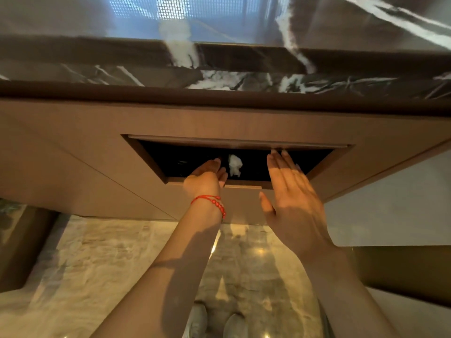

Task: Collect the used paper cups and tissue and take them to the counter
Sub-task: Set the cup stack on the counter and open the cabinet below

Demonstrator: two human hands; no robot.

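A crumpled white tissue (235, 165) hangs in mid-air inside the dark rectangular opening (170, 162) in the brown cabinet front below the counter. My left hand (207, 178), with a red bead bracelet at the wrist, sits at the opening's lower edge just left of the tissue, fingers relaxed and holding nothing. My right hand (290, 189) is flat with straight fingers, its fingertips touching the metal flap (234, 142) at the top of the opening. No paper cups are in view.
A dark marble countertop (219, 81) with white veins runs above the brown cabinet front (73, 142). Below lies a glossy beige stone floor (109, 264), with my shoes (217, 323) at the bottom. A white wall panel (390, 211) stands at the right.
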